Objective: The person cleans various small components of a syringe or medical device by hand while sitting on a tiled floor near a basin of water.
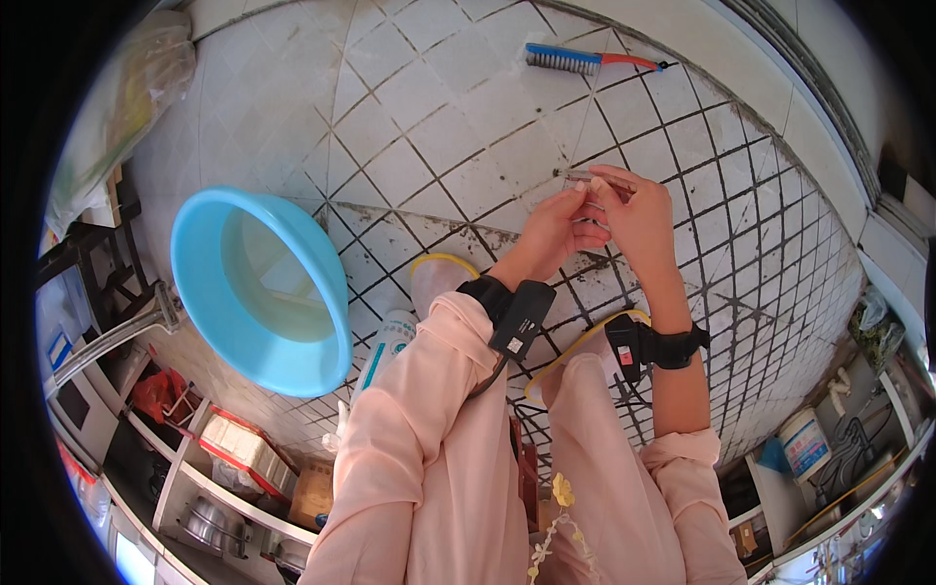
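My right hand (643, 208) pinches a slim, small tool (580, 175) between thumb and fingers, above the tiled floor. The tool's far end points left, and its exact kind is hard to make out. My left hand (557, 230) meets the right one, with its thumb and fingertips at the tool; part of the tool is hidden by the fingers. Below the hands, white floor tiles (504, 157) show dark, dirty grout lines. Farther off lies a wire brush (567, 60) with a blue head and red handle, bristles showing.
A light-blue plastic basin (190, 292) holding cloudy water stands at the left. Beside my left leg is a white bottle (395, 333) with printing. Open shelves with a metal pot (213, 525) and a foam box (245, 453) line the near left; a white bucket (803, 444) is near right.
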Motion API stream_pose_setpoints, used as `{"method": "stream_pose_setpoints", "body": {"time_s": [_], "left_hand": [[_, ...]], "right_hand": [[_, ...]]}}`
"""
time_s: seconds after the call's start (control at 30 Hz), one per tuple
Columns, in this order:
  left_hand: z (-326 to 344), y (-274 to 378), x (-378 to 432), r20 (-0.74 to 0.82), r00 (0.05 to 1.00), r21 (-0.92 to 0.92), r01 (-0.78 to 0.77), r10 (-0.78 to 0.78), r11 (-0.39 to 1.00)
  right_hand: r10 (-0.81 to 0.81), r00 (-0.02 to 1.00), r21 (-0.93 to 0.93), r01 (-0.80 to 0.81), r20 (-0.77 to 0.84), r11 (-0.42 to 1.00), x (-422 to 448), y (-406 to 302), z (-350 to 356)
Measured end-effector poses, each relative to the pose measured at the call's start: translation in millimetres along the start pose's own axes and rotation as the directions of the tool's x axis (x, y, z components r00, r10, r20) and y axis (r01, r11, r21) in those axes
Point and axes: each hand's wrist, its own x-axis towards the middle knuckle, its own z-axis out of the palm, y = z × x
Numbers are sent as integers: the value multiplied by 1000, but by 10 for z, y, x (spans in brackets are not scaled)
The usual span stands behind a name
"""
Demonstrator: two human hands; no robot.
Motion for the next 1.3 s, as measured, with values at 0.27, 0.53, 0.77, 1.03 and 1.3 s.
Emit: {"method": "stream_pose_setpoints", "body": {"time_s": [0.27, 0.53, 0.77, 1.03, 1.3], "left_hand": [[219, 8, 183, -45, 999, 35, -21, 23, 999], [146, -62, 173, -92, 995, 39, -34, 37, 999], [173, -5, 251, -33, 999, 5, -24, 24, 1000], [70, -37, 174, -35, 999, -52, -29, 27, 998], [88, -43, 214, -17, 1000, -103, -13, 12, 995]], "right_hand": [[125, 966, 238, -180, 227, 955, 447, 168, -312], [127, 953, 185, -182, 274, 966, 447, 258, -243], [75, 983, 127, -97, 168, 987, 437, 137, -277], [55, 981, 85, -72, 184, 994, 403, 144, -186], [93, 979, 59, -105, 182, 993, 423, 117, -172]]}}
